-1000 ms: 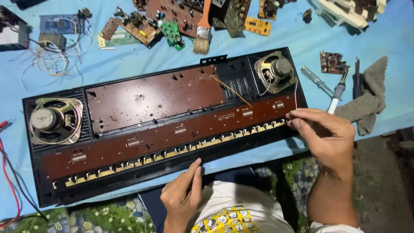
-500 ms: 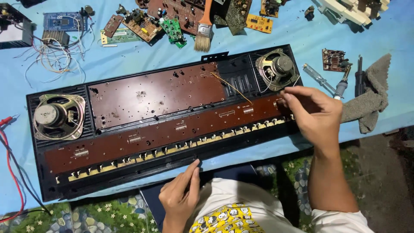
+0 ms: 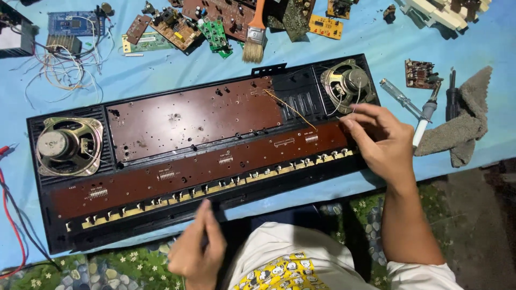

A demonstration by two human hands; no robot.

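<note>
**Opened keyboard case on the blue-covered desk, a hand at each end of its near edge**

While the opened black keyboard case (image 3: 204, 156) lay lengthwise across the blue-covered desk (image 3: 161, 70), its brown circuit boards (image 3: 188, 121) facing up, the right hand (image 3: 379, 142) rested on the case's right end. Its fingertips (image 3: 349, 121) touched the brown board just below the right speaker (image 3: 348, 85), close to the thin wires running to that speaker; the fingers were bent and drawn narrow together, and whether they pinched a wire could not be told. The left hand (image 3: 196, 249) was blurred at the near edge of the case, about the middle of its length, just in front of the row of pale key contacts (image 3: 215, 188). Its fingers pointed up and lay close together; whether it held anything could not be told. A second speaker, the left speaker (image 3: 69, 145), sat at the case's far left end, well apart from both hands.

Just right of the right hand lay a screwdriver (image 3: 400, 99) with a clear handle, a white-handled soldering iron (image 3: 424, 121) and a grey rag (image 3: 462, 123). Beyond the case, loose circuit boards (image 3: 177, 29), a paintbrush (image 3: 255, 35) and a tangle of white wires (image 3: 59, 64) were spread over the desk. A red lead (image 3: 13, 215) ran along the left edge.
</note>
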